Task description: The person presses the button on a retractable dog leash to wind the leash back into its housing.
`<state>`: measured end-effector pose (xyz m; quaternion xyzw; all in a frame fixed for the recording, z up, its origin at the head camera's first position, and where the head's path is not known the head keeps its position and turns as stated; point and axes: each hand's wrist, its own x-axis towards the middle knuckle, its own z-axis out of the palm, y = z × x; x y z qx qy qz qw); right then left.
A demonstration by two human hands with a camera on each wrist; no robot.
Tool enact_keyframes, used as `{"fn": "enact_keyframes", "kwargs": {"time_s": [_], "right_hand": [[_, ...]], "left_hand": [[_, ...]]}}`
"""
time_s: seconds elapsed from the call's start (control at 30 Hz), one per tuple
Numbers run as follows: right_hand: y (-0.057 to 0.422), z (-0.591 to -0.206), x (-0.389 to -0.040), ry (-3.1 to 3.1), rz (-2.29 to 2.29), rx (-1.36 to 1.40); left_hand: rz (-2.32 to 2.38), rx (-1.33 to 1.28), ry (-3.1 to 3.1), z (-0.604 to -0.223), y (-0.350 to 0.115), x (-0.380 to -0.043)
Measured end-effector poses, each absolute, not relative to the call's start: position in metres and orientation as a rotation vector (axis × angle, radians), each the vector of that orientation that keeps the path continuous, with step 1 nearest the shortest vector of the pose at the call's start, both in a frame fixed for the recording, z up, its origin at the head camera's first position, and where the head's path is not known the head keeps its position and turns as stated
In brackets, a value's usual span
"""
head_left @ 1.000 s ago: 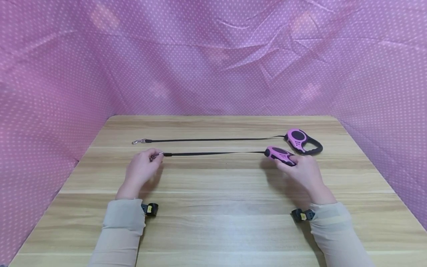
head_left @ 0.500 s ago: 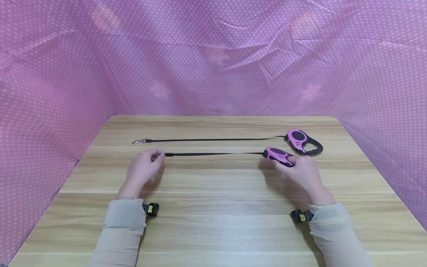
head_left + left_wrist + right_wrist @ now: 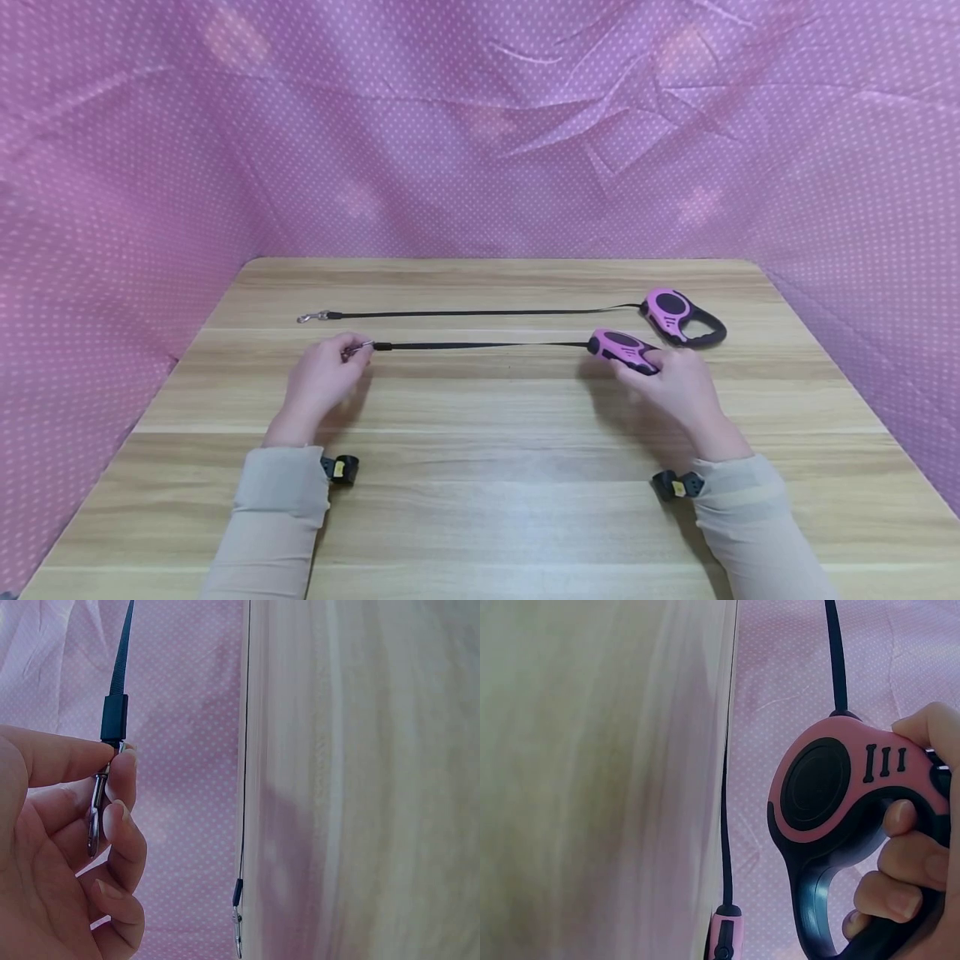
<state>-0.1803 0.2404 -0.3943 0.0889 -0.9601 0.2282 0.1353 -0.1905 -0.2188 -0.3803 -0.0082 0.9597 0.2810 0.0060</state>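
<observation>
A retractable dog leash is stretched between both hands above the table. My right hand [image 3: 678, 387] grips its pink and black casing [image 3: 814, 780], with several fingers curled through the loop handle [image 3: 814, 900] in the right wrist view. At the other end, my left hand [image 3: 322, 375] pinches the metal snap hook [image 3: 97, 795] between thumb and fingers. The black strap [image 3: 480, 346] runs nearly straight between them. Behind it, a second leash of the same kind lies on the table, its casing [image 3: 667, 307] at the right and its snap hook [image 3: 312, 317] at the left.
The wood-grain table [image 3: 480, 500] has rounded far corners. Pink dotted cloth [image 3: 480, 167] hangs around its back and sides. The second leash's strap [image 3: 465, 313] lies across the table just beyond the held one.
My right hand has shifted slightly left with the casing, and my left hand slightly right with the snap hook, so the strap between them is a little shorter. The second leash stays put.
</observation>
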Motion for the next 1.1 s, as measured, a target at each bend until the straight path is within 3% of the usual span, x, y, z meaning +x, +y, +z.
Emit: {"fn": "enact_keyframes", "kwargs": {"time_s": [1.1], "right_hand": [[0.2312, -0.3929, -0.1769, -2.762, 0.613, 0.343]], "left_hand": [[0.923, 0.024, 3.005, -0.3792, -0.2122, -0.1888]]}}
